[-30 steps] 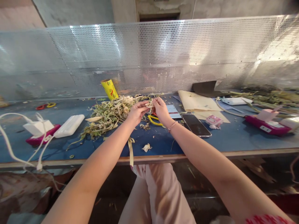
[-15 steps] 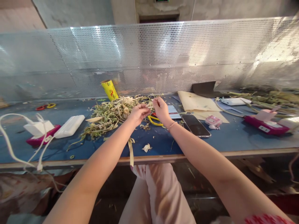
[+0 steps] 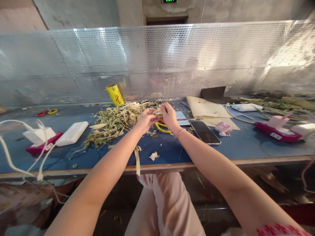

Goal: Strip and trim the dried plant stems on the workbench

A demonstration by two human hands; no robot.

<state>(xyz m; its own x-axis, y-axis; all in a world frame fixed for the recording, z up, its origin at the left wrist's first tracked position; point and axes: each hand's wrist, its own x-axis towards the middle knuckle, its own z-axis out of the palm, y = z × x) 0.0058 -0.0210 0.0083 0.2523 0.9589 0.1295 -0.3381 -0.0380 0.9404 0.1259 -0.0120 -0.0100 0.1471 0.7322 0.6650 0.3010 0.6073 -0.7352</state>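
Over the blue table, my left hand [image 3: 147,120] and my right hand [image 3: 169,115] meet with fingertips nearly touching. Pinched between them is a small pale dried plant strip [image 3: 157,112], mostly covered by the fingers. Both hands are closed on it. A heap of dried, curled plant strips [image 3: 113,123] lies just left of my left hand. Beneath the hands sits a yellow-handled tool [image 3: 162,128], its other end hidden. One flat strip [image 3: 137,160] hangs over the table's front edge, and a crumpled pale scrap [image 3: 154,156] lies near it.
A yellow tube [image 3: 115,95] leans at the back before the perforated metal screen [image 3: 167,59]. Right of the hands lie a phone [image 3: 205,132], a pink figurine [image 3: 223,127] and brown paper [image 3: 206,108]. Purple power strips [image 3: 278,132] with white cables stand at both sides.
The whole view has shifted slightly. My hands stay together in nearly the same place, the left fingers a little more closed around the strip.
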